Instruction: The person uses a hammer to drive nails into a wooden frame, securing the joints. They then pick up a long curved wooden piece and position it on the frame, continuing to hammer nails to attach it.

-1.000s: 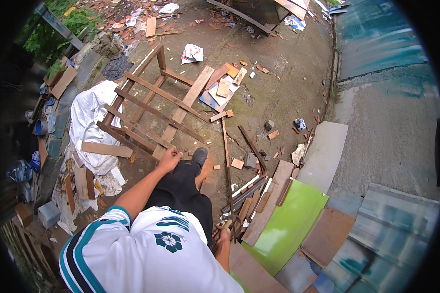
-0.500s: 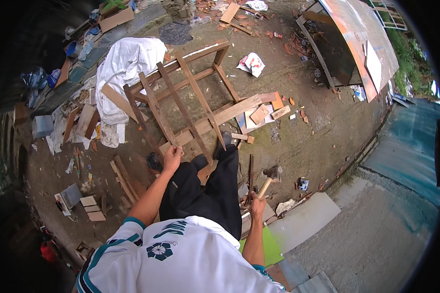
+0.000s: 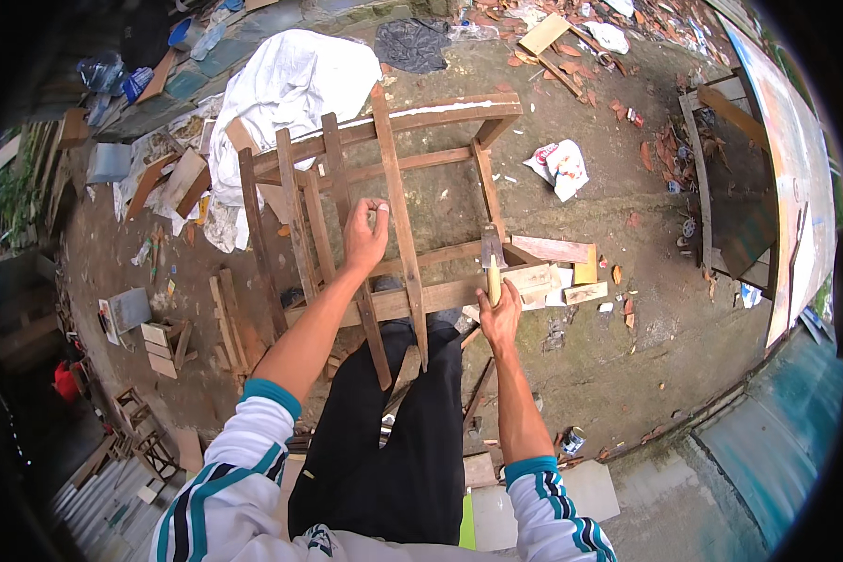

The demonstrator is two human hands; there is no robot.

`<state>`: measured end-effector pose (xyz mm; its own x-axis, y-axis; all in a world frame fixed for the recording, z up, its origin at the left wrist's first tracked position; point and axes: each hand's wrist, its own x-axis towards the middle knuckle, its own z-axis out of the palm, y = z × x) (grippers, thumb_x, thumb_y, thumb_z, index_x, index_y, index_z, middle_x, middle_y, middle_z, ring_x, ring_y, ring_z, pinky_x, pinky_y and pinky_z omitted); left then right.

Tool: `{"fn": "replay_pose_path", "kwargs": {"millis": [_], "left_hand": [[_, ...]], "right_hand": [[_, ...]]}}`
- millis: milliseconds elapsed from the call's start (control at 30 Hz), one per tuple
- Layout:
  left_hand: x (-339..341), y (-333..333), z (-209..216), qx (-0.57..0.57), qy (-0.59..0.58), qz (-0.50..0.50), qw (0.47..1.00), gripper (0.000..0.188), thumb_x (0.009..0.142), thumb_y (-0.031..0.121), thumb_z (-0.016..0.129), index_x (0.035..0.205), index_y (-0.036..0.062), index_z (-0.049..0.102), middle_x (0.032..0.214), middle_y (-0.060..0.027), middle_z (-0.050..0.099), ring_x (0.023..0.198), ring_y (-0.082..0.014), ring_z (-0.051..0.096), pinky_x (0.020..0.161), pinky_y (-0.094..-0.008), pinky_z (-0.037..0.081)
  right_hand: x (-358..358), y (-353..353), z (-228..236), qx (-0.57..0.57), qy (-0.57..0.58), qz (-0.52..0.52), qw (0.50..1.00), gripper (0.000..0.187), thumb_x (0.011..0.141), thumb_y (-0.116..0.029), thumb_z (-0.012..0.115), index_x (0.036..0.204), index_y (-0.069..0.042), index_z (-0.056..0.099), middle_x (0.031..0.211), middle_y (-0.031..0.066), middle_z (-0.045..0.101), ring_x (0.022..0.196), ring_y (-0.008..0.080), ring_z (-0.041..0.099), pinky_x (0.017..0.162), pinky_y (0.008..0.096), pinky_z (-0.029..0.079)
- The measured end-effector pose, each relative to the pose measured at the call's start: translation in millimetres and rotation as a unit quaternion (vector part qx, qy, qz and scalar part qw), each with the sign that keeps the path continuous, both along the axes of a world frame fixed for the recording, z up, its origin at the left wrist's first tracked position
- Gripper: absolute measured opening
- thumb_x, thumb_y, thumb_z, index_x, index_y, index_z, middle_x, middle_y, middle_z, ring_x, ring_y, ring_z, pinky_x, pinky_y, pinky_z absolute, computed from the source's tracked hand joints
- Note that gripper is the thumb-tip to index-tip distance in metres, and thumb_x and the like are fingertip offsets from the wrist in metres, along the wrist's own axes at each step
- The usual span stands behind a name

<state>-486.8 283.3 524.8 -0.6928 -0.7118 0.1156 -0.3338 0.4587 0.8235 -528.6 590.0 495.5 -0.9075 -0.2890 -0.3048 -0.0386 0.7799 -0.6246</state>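
Hammer (image 3: 493, 260) gripped in right hand (image 3: 500, 315), near right of slatted wooden frame (image 3: 445, 119) at centre; left hand (image 3: 365, 239) curled over slats (image 3: 405, 234), contents unclear; seemingly at positioning stage, with steady bracing called for before any blow

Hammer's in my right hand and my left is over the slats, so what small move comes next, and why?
I'd probably lower your left hand to steady the dark slat beneath it. That hand covers part of the slat without clearly gripping it, while your right hand holds the hammer by its handle.
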Motion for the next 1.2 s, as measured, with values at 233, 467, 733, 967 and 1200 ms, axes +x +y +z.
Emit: {"fn": "replay_pose_path", "kwargs": {"millis": [233, 467, 733, 967, 1200], "left_hand": [[-116, -125, -78, -0.098, -0.054, 0.182, 0.977, 0.032, 0.100, 0.034, 0.052, 0.097, 0.0015, 0.054, 0.091, -0.0162, 0.062, 0.090, -0.0365, 0.060, 0.084, -0.0475, 0.045], [-157, -165, -128, -0.192, -0.029, 0.105, 0.975, 0.029, 0.100, 0.033, 0.049, 0.099, 0.0048, 0.056, 0.087, -0.0155, 0.069, 0.090, -0.0356, 0.061, 0.091, -0.0464, 0.040], [-172, -171, -117, -0.116, -0.120, 0.156, 0.973, 0.033, 0.103, 0.036, 0.044, 0.108, 0.0045, 0.050, 0.081, -0.0076, 0.074, 0.080, -0.0387, 0.070, 0.076, -0.0494, 0.050], [-178, -176, -118, -0.109, -0.159, 0.176, 0.965, 0.035, 0.103, 0.040, 0.042, 0.113, 0.0074, 0.048, 0.082, -0.0131, 0.073, 0.083, -0.0415, 0.069, 0.076, -0.0521, 0.049], [-179, -175, -117, -0.115, -0.175, 0.196, 0.958, 0.036, 0.103, 0.042, 0.041, 0.114, 0.0081, 0.048, 0.082, -0.0233, 0.071, 0.083, -0.0464, 0.068, 0.075, -0.0555, 0.048]], "right_hand": [[-30, -33, -28, 0.047, -0.012, 0.029, 0.998, 0.042, 0.088, -0.034, 0.074, 0.107, 0.003, 0.066, 0.130, 0.0287, 0.058, 0.126, 0.0432, 0.049, 0.109, 0.0511, 0.035], [-68, -62, -32, 0.005, -0.032, -0.041, 0.999, 0.037, 0.088, -0.030, 0.073, 0.101, 0.004, 0.066, 0.087, 0.0251, 0.065, 0.088, 0.0429, 0.062, 0.081, 0.0498, 0.046], [-44, -55, -49, 0.128, 0.051, 0.011, 0.990, 0.034, 0.088, -0.030, 0.072, 0.080, 0.000, 0.061, 0.068, 0.0247, 0.063, 0.078, 0.0423, 0.062, 0.084, 0.0477, 0.045], [-44, -51, -54, 0.093, 0.088, 0.054, 0.990, 0.029, 0.087, -0.024, 0.072, 0.076, -0.001, 0.060, 0.065, 0.0220, 0.062, 0.067, 0.0396, 0.059, 0.084, 0.0441, 0.043], [-43, -46, -53, 0.078, 0.073, 0.051, 0.993, 0.029, 0.089, -0.026, 0.070, 0.080, 0.000, 0.062, 0.071, 0.0240, 0.063, 0.073, 0.0406, 0.059, 0.088, 0.0449, 0.042]]}}
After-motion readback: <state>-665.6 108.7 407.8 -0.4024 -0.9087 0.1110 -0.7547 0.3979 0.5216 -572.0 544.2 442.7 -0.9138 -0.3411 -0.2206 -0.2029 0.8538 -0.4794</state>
